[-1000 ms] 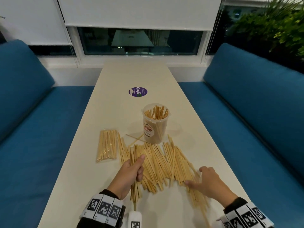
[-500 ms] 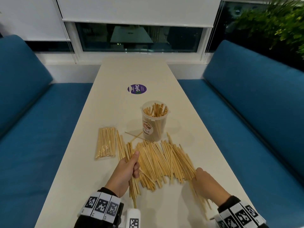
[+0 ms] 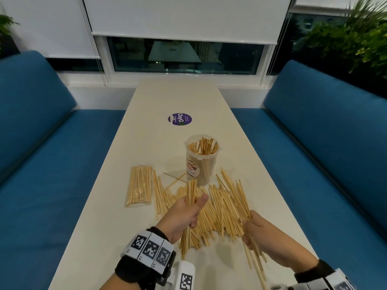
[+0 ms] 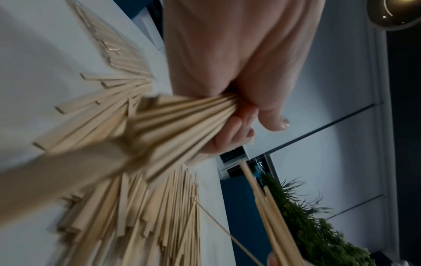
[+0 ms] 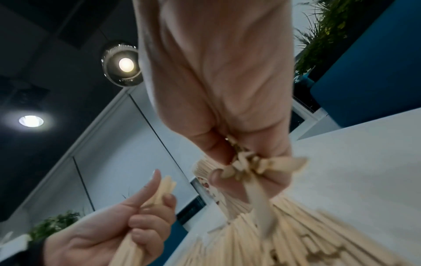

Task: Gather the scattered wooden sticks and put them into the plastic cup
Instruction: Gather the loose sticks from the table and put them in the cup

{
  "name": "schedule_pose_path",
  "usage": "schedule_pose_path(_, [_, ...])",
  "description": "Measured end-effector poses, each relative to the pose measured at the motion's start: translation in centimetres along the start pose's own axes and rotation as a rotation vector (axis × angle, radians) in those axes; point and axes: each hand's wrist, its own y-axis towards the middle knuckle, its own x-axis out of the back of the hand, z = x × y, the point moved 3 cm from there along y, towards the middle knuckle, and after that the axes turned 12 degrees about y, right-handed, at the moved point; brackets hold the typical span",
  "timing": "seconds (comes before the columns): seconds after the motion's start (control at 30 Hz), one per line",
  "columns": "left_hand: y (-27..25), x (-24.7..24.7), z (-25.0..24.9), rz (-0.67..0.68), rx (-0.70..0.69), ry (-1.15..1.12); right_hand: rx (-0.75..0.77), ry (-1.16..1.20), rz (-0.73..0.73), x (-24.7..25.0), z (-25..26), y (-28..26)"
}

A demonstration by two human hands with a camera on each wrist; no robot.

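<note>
Both hands hold bundles of wooden sticks above the loose pile on the worktop.

The long cream worktop (image 3: 146, 105) runs between two blue benches (image 3: 41, 143), with a purple round sticker (image 3: 180, 119) toward its far end. A spread pile of wooden sticks (image 3: 222, 208) lies on the near half, and a clear wrapped packet of sticks (image 3: 139, 188) lies flat just left of it. The plastic cup (image 3: 201, 162) stands upright just beyond the pile, already holding many sticks on end. The left hand (image 3: 184, 214) has its grip curled round a small bundle (image 3: 191, 190), thumb along it. The right hand (image 3: 263, 235) has its grip wrapped round another bundle (image 3: 254, 254) at the pile's right edge.
</note>
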Motion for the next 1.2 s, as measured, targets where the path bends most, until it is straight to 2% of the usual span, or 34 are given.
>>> schedule_pose_path(0.23, [-0.3,-1.3,-0.2,0.089,0.072,0.084,0.162,0.049,0.051,-2.4,2.3,-0.4])
schedule_pose_path(0.37, [-0.5,-1.5,-0.7,0.116,-0.004,0.007,0.204,0.022,0.076,-4.0,3.4,-0.2])
schedule_pose_path(0.43, [-0.4,-1.3,-0.7,0.074,-0.05,-0.093,0.2,0.032,0.102,-4.7,3.7,0.0])
schedule_pose_path(0.67, [-0.3,0.0,-1.4,-0.222,-0.042,-0.234,0.203,-0.022,0.19,-7.2,4.2,1.2])
schedule_pose_path(0.93, [0.1,1.7,-1.0,-0.468,-0.061,-0.231,0.235,0.027,0.259,-8.7,5.3,2.2])
schedule_pose_path(1.03, [0.2,2.3,-1.1,-0.494,-0.051,-0.234,0.254,-0.086,0.261,-9.1,5.7,2.4])
schedule_pose_path(1.2, [0.1,2.9,-1.6,-0.474,-0.121,-0.21,0.341,-0.173,0.229,-9.5,6.3,2.2])
